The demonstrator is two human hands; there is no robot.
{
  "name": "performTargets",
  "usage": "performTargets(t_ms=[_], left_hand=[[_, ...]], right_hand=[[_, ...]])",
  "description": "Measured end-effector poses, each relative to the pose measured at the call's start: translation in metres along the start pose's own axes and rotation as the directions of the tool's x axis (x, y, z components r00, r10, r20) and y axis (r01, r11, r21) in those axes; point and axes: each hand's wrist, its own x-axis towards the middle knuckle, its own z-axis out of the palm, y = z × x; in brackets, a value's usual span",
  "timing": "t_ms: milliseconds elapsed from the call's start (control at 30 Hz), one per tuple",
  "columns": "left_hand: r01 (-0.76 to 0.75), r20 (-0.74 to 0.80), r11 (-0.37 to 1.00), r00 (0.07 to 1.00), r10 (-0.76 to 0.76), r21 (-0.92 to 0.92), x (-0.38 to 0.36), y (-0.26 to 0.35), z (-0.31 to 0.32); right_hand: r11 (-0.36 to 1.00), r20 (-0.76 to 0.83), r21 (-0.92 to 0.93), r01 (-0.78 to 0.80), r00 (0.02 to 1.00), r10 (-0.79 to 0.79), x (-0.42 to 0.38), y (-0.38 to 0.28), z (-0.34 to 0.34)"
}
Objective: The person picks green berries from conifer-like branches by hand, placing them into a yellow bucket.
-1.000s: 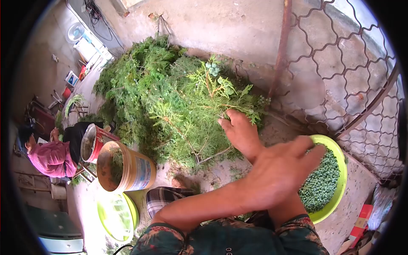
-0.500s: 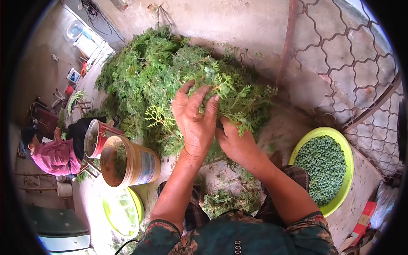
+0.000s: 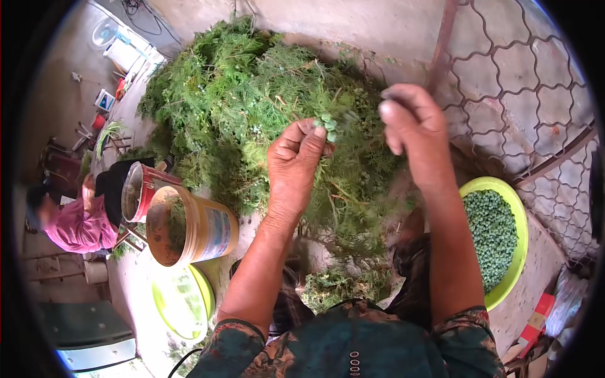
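Note:
My left hand [image 3: 295,157] is closed, thumb against the fingers, and pinches a small cluster of pale green seed cones [image 3: 328,128] in front of the heap. To its right my right hand [image 3: 416,129] is raised and slightly blurred, with thumb and fingers apart and nothing seen in them. Behind and below both hands lies a large heap of cut green conifer branches [image 3: 220,107] with scale-like leaves. A yellow-green basin [image 3: 518,264] full of similar small green cones [image 3: 490,242] stands by my right forearm.
At left stand a tan bucket [image 3: 200,230], a red bucket [image 3: 150,192] and a bright basin [image 3: 205,296]. Another person [image 3: 79,220] in a pink top sits beyond them. A wire-mesh panel [image 3: 510,82] leans at right; loose clippings [image 3: 343,286] lie between my legs.
My hands have separated: the right moved up and right, away from the leafy sprig. The left now pinches a small cone cluster, and the leafy sprig is no longer in my hands.

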Motion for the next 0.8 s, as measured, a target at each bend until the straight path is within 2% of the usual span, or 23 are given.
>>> performTargets(t_ms=[33,67,100,167,233,300,367,400,467,600,700,767,800], left_hand=[[0.011,0.044,1.0,0.999,-0.01,-0.023,-0.001,-0.002,0.002],[0.038,0.061,0.999,0.997,-0.037,-0.026,-0.004,-0.002,0.003],[0.044,0.064,0.999,0.997,-0.042,-0.028,-0.005,-0.004,0.006],[0.011,0.063,0.995,0.998,-0.005,-0.097,-0.007,-0.006,0.009],[-0.017,0.053,0.999,0.998,0.018,-0.032,-0.009,-0.011,0.01],[-0.149,0.044,0.934,0.989,0.143,0.326,-0.014,-0.01,0.013],[-0.147,0.039,0.939,0.989,0.142,0.31,-0.012,-0.009,0.014],[-0.095,0.027,0.947,0.995,0.091,0.307,-0.012,-0.007,0.015],[-0.031,0.024,0.951,0.999,0.024,0.306,-0.011,-0.004,0.016],[-0.088,0.12,0.914,0.992,0.044,0.396,-0.01,0.004,0.015],[-0.022,0.116,0.919,0.993,-0.027,0.394,-0.009,0.008,0.016],[0.034,0.073,0.906,0.995,-0.071,0.421,-0.007,0.012,0.016],[0.14,0.038,0.93,0.986,-0.163,0.34,-0.007,0.017,0.017]], right_hand=[[0.99,0.008,-0.132,0.041,0.999,-0.04,-0.001,0.003,0.008],[0.956,0.069,-0.253,0.147,0.989,-0.134,-0.004,0.014,0.014],[0.979,0.119,-0.183,0.094,0.99,-0.073,-0.007,0.02,0.021],[0.885,0.179,-0.416,0.209,0.973,-0.146,-0.013,0.021,0.028],[0.882,0.151,-0.406,0.239,0.97,-0.193,-0.013,0.028,0.032],[0.878,0.12,-0.398,0.267,0.964,-0.239,-0.014,0.032,0.034],[0.934,0.06,-0.31,0.175,0.985,-0.164,-0.016,0.033,0.034],[0.935,0.057,-0.311,0.173,0.985,-0.163,-0.016,0.031,0.033],[0.962,0.086,-0.27,0.034,0.996,-0.011,-0.015,0.024,0.027],[0.96,0.127,-0.274,0.06,0.992,-0.026,-0.014,0.025,0.019],[0.979,0.115,-0.203,0.032,0.993,-0.008,-0.015,0.026,0.024],[0.99,0.093,-0.114,-0.089,0.991,0.099,-0.017,0.026,0.028],[0.989,0.095,-0.113,-0.09,0.99,0.101,-0.018,0.025,0.03]])
